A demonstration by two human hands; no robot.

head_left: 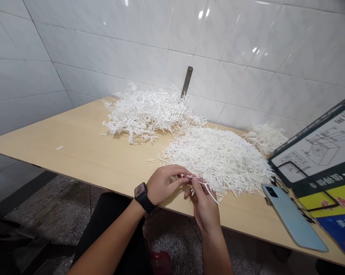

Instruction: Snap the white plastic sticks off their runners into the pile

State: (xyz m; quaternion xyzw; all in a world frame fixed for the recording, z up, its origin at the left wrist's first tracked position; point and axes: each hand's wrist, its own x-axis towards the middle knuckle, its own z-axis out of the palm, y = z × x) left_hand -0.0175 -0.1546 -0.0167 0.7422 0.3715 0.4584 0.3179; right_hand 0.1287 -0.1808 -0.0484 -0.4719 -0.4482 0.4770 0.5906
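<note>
Live at the near edge of the big white heap: left grip and right grip, fingertips pressed together, pinching a thin white branched sprig just over the pale wood counter. Second heap up against the white tile wall; pale blue phone lying back-up beside a printed diagram board.

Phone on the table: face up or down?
Face down: the phone lies flat, its back and camera module facing up.
</note>
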